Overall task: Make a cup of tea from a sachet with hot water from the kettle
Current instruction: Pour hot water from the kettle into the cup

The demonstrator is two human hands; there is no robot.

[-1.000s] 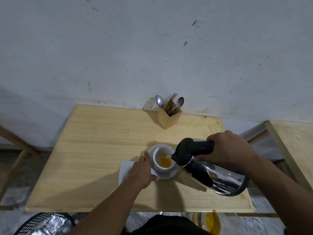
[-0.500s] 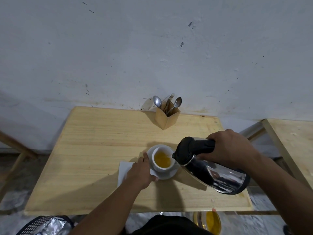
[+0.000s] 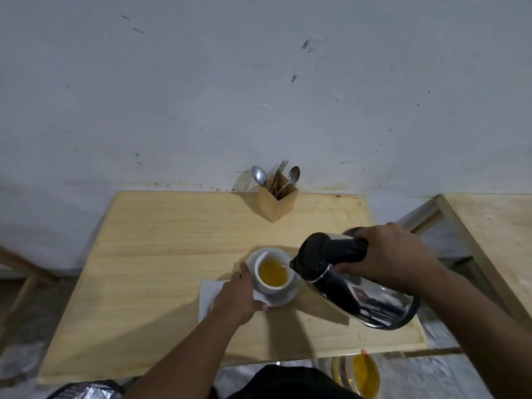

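A white cup (image 3: pixel 273 285) of amber tea stands on a white saucer (image 3: pixel 283 299) near the middle of the wooden table (image 3: pixel 161 254). My left hand (image 3: pixel 237 296) grips the saucer's left rim, partly over a white napkin (image 3: pixel 208 295). My right hand (image 3: pixel 391 259) holds the black handle of a steel kettle (image 3: pixel 354 286), which is tilted left with its spout at the cup's right rim. A thin stream runs from the spout into the cup. No sachet is visible.
A wooden holder (image 3: pixel 276 200) with spoons and a fork stands at the table's back edge against the wall. A second wooden table (image 3: pixel 495 240) is at the right. Below the front edge sit a yellow-filled container (image 3: pixel 364 375) and a foil-lined basket (image 3: pixel 83 391).
The tea level in the cup has risen. The kettle has stayed tilted at the cup, shifting slightly. My left hand has stayed on the saucer.
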